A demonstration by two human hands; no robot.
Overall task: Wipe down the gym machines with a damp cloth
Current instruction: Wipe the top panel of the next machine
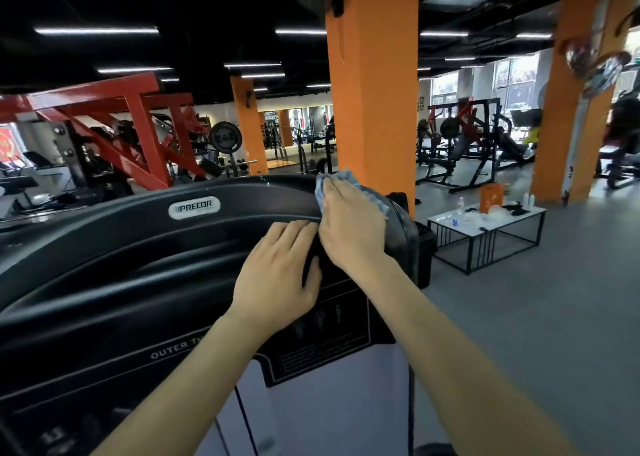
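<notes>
Orange pillars (374, 92) stand behind a black Precor machine (138, 247). Of the two hands, the right hand (353, 220) lies flat, pressing the blue cloth (375, 197) onto the shroud's upper right edge. The left hand (277, 275) rests flat beside it, holding nothing. This looks like mid-wipe; the next move probably calls for a firm sweep leftward along the curve.

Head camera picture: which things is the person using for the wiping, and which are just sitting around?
For the job: blue cloth, right hand pressing it, left hand resting on the black Precor machine.

Just lying about: white table with bottles and an orange bag, red racks, orange pillar.
</notes>
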